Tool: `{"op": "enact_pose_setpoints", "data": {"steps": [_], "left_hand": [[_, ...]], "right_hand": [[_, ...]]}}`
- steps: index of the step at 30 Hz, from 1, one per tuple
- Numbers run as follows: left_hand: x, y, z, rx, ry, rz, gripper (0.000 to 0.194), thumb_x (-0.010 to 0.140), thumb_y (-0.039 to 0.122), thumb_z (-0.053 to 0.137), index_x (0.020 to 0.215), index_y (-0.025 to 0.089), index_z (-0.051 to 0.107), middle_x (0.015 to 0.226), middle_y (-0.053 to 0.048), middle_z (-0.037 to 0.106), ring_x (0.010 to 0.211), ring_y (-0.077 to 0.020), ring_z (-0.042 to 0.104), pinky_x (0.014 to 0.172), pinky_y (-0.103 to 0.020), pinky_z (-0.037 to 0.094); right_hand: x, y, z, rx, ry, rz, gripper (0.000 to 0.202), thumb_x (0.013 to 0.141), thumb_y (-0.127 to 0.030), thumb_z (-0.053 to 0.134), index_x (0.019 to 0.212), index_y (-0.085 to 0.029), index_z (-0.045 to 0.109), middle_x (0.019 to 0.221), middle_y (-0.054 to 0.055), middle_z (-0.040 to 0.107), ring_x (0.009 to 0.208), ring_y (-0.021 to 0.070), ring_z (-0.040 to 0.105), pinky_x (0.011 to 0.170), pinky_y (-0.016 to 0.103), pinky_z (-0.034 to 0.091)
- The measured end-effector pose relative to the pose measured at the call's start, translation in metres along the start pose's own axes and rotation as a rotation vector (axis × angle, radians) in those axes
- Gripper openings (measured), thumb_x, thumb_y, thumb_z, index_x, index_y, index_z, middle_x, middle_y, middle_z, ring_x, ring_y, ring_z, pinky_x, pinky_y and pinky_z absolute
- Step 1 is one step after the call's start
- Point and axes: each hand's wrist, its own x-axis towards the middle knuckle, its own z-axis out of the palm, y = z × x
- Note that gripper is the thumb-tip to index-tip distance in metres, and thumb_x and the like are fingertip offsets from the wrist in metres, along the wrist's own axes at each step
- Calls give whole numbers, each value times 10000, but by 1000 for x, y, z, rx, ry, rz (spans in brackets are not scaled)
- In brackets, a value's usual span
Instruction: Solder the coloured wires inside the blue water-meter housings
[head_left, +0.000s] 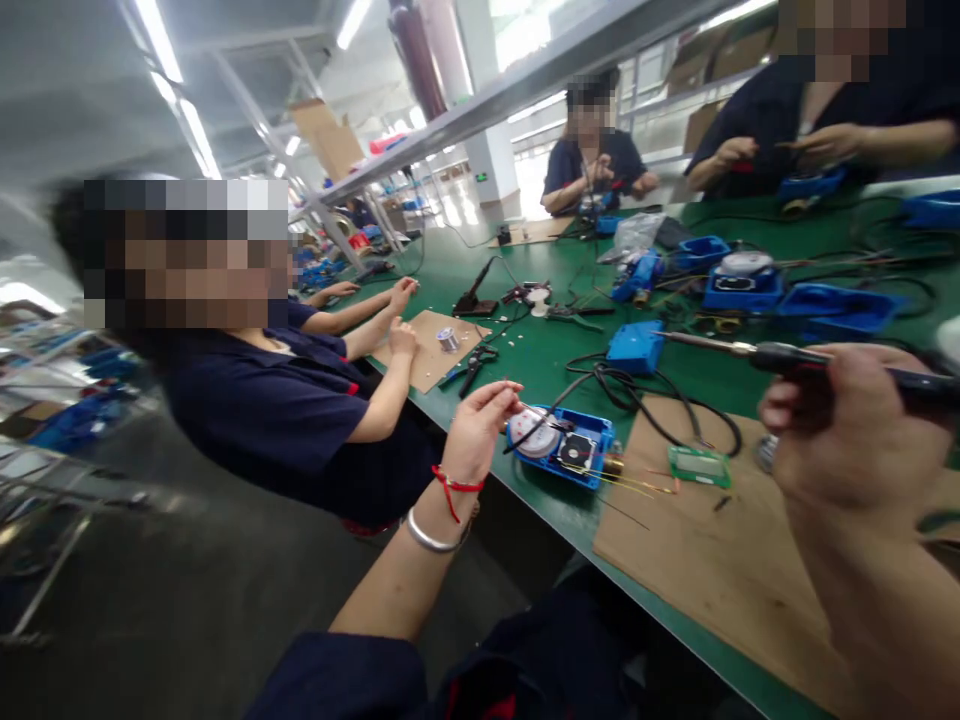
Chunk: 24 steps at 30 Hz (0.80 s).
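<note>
My left hand (484, 425), with a red string and a silver bangle at the wrist, pinches the end of a thin wire at the left end of an open blue housing (559, 445). Inside that housing are a white round part (534, 432) and a black square part (577, 453); yellow wires and a brass fitting stick out on its right. Raised at the right, my right hand (847, 430) is wrapped round a soldering iron (795, 360), its metal tip pointing left over a blue box (636, 347). A green circuit board (697, 466) lies below the iron.
Brown cardboard (705, 540) covers the near right of the green table (450, 265). Black cable loops behind the housing. Pliers (472, 370), a solder spool (447, 340) and an iron stand (475, 300) lie farther left. A co-worker sits close on the left; others work across the table.
</note>
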Motion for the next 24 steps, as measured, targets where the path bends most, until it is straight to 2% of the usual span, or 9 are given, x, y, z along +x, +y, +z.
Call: {"op": "enact_pose_setpoints", "data": {"steps": [1,5,8,12,16,20,24], "left_hand": [[3,-3,0,61,17,29,119,771,245,727,870,179,721,825,-12,674,741,-118,604,791,-275,496],[8,-15,4,725,3,378,141,831,279,650,894,206,754,905,-50,688,877,-182,623,848,-303,463],[2,-19,7,956,-59,516,173,871,265,592,930,236,752,927,-48,689,895,-193,624,842,-304,458],[-6,-23,9,1059,-115,503,192,892,260,560,957,232,738,916,-44,705,872,-195,641,814,-313,477],[-12,-29,6,1094,-72,420,199,885,272,574,1008,223,723,969,-46,729,913,-201,661,860,-333,488],[-21,-30,2,1004,4,263,203,862,318,611,996,205,713,913,-47,731,820,-193,671,785,-321,514],[-36,-14,-6,853,45,248,180,852,331,636,932,189,710,824,-35,713,775,-172,658,786,-311,522]], "right_hand": [[1,0,0,-14,-11,5,95,780,-319,717,740,-267,647,628,12,546,487,148,496,366,307,308],[2,1,4,-1,-46,9,106,789,-300,692,744,-228,627,578,-10,565,455,123,507,325,253,317],[1,3,4,-27,-77,0,149,808,-346,672,771,-219,606,582,-21,576,443,109,513,323,230,343],[0,7,1,-79,-122,21,197,823,-413,667,795,-238,583,589,-31,570,434,101,510,330,223,357],[-3,10,2,-67,-169,43,218,830,-427,670,816,-233,572,601,-29,580,443,99,525,331,216,349],[-6,8,6,-20,-156,78,228,811,-385,701,820,-194,578,580,-28,590,439,89,525,324,201,344],[-6,6,7,1,-139,68,216,805,-356,708,816,-178,586,579,-29,598,437,85,533,326,195,348]]}}
